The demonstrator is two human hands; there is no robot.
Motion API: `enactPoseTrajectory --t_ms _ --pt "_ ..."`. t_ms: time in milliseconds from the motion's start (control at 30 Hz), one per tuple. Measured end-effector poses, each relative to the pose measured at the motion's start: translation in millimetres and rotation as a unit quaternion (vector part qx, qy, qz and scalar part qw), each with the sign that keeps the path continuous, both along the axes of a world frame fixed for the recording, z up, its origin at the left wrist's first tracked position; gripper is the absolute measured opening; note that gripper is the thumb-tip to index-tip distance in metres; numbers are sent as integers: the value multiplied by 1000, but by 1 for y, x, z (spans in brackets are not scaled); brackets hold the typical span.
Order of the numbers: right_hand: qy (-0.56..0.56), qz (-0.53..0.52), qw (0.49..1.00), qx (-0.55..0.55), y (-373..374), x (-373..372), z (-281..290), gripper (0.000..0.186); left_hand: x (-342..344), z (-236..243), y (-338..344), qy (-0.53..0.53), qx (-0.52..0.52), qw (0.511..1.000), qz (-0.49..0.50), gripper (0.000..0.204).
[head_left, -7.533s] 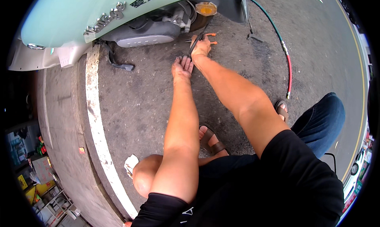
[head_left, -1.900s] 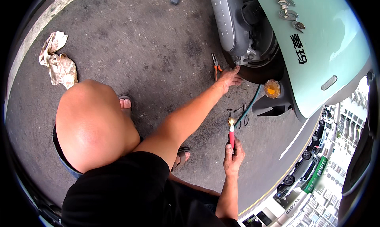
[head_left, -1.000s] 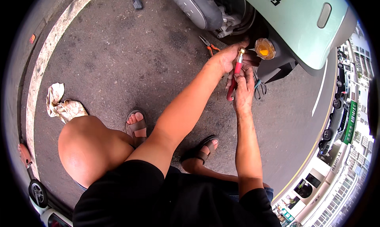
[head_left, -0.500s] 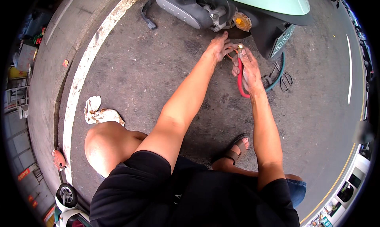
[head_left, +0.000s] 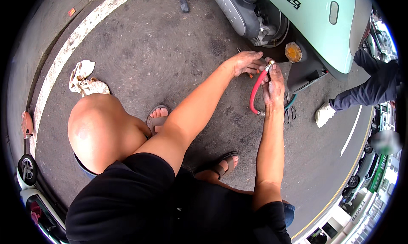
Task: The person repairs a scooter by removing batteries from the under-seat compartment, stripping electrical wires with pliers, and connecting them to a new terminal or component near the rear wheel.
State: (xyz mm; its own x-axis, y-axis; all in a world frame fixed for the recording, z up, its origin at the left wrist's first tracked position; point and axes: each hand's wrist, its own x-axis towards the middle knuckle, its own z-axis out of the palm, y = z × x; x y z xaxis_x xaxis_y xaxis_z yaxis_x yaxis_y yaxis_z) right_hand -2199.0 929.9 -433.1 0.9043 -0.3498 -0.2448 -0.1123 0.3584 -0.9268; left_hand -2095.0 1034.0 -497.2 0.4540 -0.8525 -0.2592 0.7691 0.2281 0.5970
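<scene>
My right hand (head_left: 275, 85) grips the brass-ended tip of a red air hose (head_left: 256, 90). The hose curves down past the wrist to a metal coupling. My left hand (head_left: 245, 64) is just left of it, its fingers reaching toward the hose end. Under its palm is a tool with orange handles (head_left: 251, 76), partly hidden; a thin metal tip shows above the knuckles. Both hands are below the rear of a mint-green scooter (head_left: 314, 27), near its orange reflector lamp (head_left: 293, 52) and dark rear wheel.
A teal hose (head_left: 291, 101) and dark-handled scissors (head_left: 290, 115) lie on the asphalt behind my right forearm. A stained rag (head_left: 87, 80) lies by my left knee. At the right, a person's leg and white shoe (head_left: 324, 114) stand near the scooter. Parked vehicles line the road.
The view has tilted and shifted, so the scooter appears farther right and more of it shows. A person's legs have come into view at right. My right hand still holds the hose end.
</scene>
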Motion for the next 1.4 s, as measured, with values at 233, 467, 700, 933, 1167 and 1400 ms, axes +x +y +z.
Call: enactPoseTrajectory --t_ms 233,467,700,933,1167,1400 --pt "-44 -163 983 -71 9 50 -21 24 -35 -11 15 -129 52 989 56 38" --pt "4 -224 974 -32 8 69 -29 22 -5 -15 6 -101 50 974 196 37" --pt "-14 -167 984 62 7 66 -20 29 5 -23 2 -123 2 980 157 31" --pt "-25 -153 987 38 5 62 -21 32 12 -28 3 -113 6 989 96 28" --pt "-42 -165 983 72 11 69 -27 31 18 -45 -7 -199 8 965 173 36" --pt "-53 -156 981 99 -1 63 -37 26 41 -31 -9 -164 2 986 33 41"
